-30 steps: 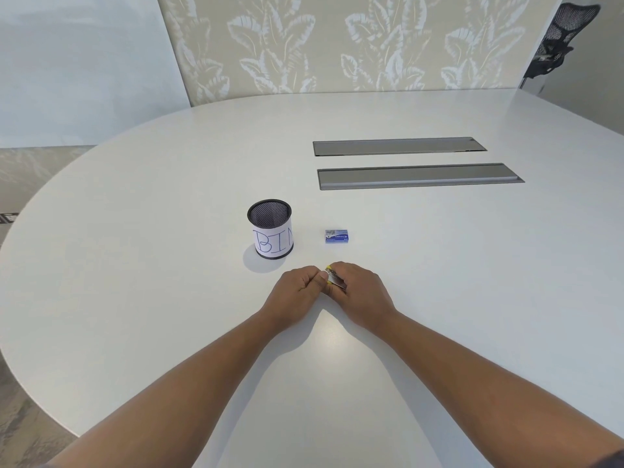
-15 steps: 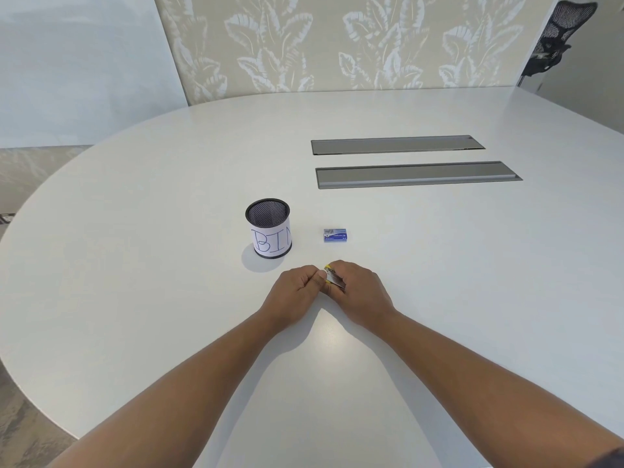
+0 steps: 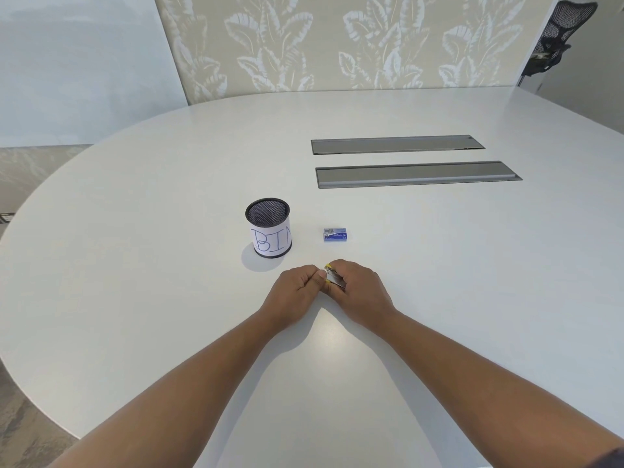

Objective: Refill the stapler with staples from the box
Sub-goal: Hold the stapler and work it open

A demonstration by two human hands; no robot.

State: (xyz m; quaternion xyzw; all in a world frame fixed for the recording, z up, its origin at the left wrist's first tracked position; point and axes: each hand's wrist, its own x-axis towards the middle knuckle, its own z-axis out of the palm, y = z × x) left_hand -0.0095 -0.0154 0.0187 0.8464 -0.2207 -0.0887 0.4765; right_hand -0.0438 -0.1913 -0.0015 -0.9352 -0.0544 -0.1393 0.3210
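A small yellow and silver stapler sits between my two hands, low over the white table. My right hand grips its body, fingers curled around it. My left hand pinches its near-left end with thumb and fingertips. Most of the stapler is hidden by my fingers; I cannot tell whether it is open. The small blue staple box lies closed on the table just beyond my hands.
A black mesh cup with a paper label reading "BIN" stands left of the staple box. Two long grey cable hatches are set into the table farther back. A black office chair stands at the far right.
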